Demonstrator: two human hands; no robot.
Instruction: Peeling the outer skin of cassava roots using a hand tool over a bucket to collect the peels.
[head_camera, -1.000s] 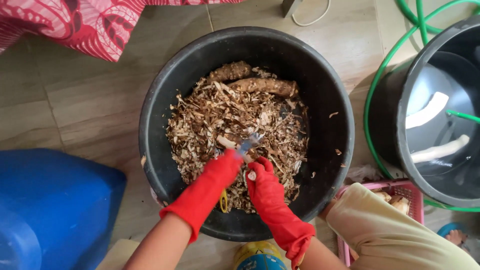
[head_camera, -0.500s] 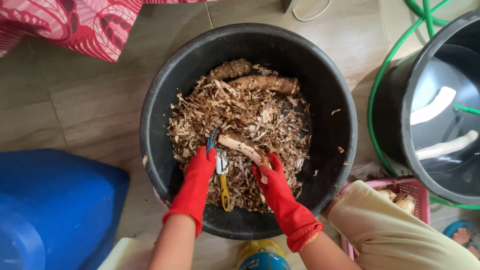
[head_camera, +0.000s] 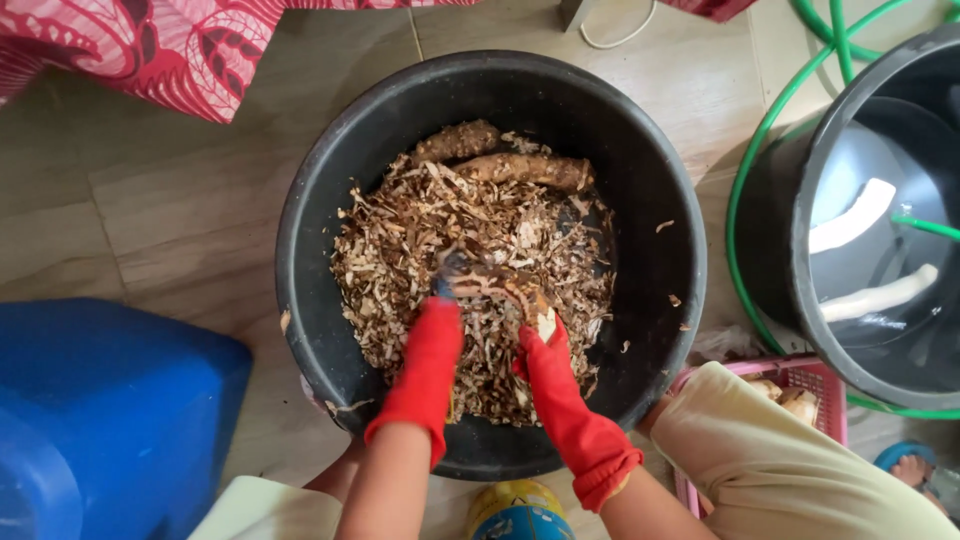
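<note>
Your left hand (head_camera: 432, 345), in a red rubber glove, is closed around a small blue-handled peeler (head_camera: 447, 272) and presses it against the brown, partly peeled root (head_camera: 505, 292) at the middle of the wide black plastic tub (head_camera: 330, 180). Your right hand (head_camera: 545, 355), also gloved in red, has its grip wrapped around the near end of that root, where pale flesh shows.

The root lies on top of a thick heap of brown peel shavings (head_camera: 400, 250) that covers the tub floor. Two unpeeled brown roots (head_camera: 525, 168) rest at the far side of the heap, touching one another.

To the right, a dark bucket of water (head_camera: 850, 170) holds two white peeled roots (head_camera: 850, 217), and a green hose (head_camera: 760, 150) loops around it. A pink plastic basket (head_camera: 815, 375) near your right knee holds further pieces.

Judgement on progress: the depth of shavings and the peeled roots in the water suggest much work is done. The root in hand is mostly unpeeled, and the two at the far side are untouched.
</note>
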